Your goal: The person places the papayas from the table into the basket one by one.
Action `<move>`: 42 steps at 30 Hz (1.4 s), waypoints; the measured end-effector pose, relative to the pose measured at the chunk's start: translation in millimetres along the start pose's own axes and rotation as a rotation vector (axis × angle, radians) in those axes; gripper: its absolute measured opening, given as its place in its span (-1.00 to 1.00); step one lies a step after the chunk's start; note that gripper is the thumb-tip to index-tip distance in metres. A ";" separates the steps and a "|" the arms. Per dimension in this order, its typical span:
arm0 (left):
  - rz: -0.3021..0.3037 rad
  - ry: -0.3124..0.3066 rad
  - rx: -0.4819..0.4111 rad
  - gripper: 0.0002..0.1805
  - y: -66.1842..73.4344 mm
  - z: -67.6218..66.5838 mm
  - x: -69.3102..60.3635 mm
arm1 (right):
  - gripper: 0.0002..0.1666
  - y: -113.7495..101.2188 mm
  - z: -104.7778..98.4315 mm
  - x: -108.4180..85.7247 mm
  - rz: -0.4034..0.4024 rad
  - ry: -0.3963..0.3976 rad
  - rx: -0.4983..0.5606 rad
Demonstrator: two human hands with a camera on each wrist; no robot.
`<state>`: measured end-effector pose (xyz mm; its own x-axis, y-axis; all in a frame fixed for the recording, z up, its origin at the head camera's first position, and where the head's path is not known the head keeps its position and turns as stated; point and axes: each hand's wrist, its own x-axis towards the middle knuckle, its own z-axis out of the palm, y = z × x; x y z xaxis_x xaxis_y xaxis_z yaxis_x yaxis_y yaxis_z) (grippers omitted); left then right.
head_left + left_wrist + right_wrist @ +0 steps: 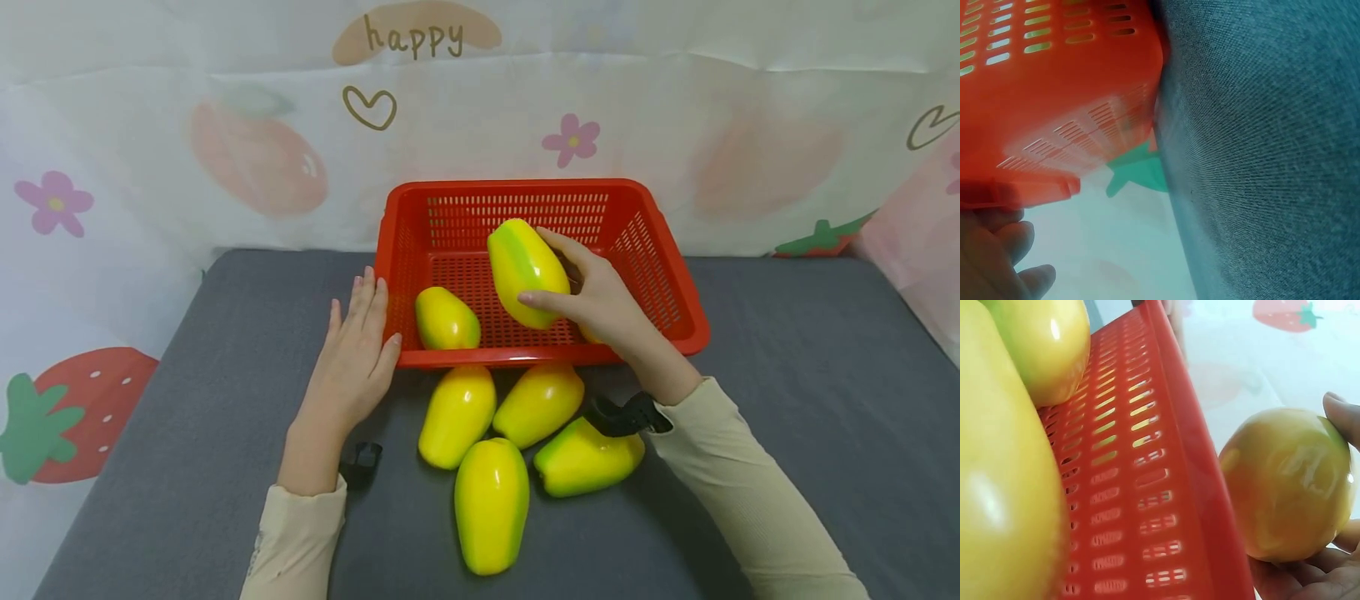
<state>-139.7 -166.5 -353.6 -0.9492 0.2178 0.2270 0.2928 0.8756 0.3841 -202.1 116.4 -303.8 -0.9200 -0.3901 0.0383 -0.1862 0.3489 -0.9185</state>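
Observation:
My right hand (600, 296) grips a yellow-green papaya (525, 271) above the inside of the red plastic basket (540, 357), thumb on its near side. In the right wrist view this papaya (1288, 484) shows beyond the basket's rim, with fingertips around it. My left hand (352, 358) lies with straight fingers along the basket's left rim, touching it; the left wrist view shows its fingertips (1016, 240) by the rim. One papaya (447, 319) lies inside at the near left. Another papaya (588, 333) is mostly hidden behind my right hand.
Several papayas lie on the grey cloth in front of the basket: one papaya (457, 417) and another (540, 404) close to its near wall, one (588, 458) under the right wrist, one (491, 506) nearest me. A printed curtain (480, 108) hangs behind the basket.

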 end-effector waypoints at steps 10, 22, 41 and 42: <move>-0.003 -0.002 0.001 -0.31 0.7 -0.4 0.7 | 0.02 6.4 15.0 18.9 0.073 -0.042 -0.070; -0.007 -0.006 0.003 -0.32 0.2 -0.9 1.0 | 0.04 14.9 21.5 29.2 0.158 -0.187 -0.257; -0.012 -0.006 0.001 -0.31 0.7 -0.6 0.9 | 0.04 16.6 22.8 32.1 0.173 -0.264 -0.359; -0.013 -0.006 0.002 -0.31 0.7 -0.6 0.7 | 0.04 16.6 22.9 32.1 0.176 -0.268 -0.366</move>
<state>-140.1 -166.1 -352.7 -0.9536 0.2096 0.2164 0.2806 0.8791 0.3852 -226.9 90.1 -326.9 -0.8360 -0.4874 -0.2519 -0.1893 0.6872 -0.7014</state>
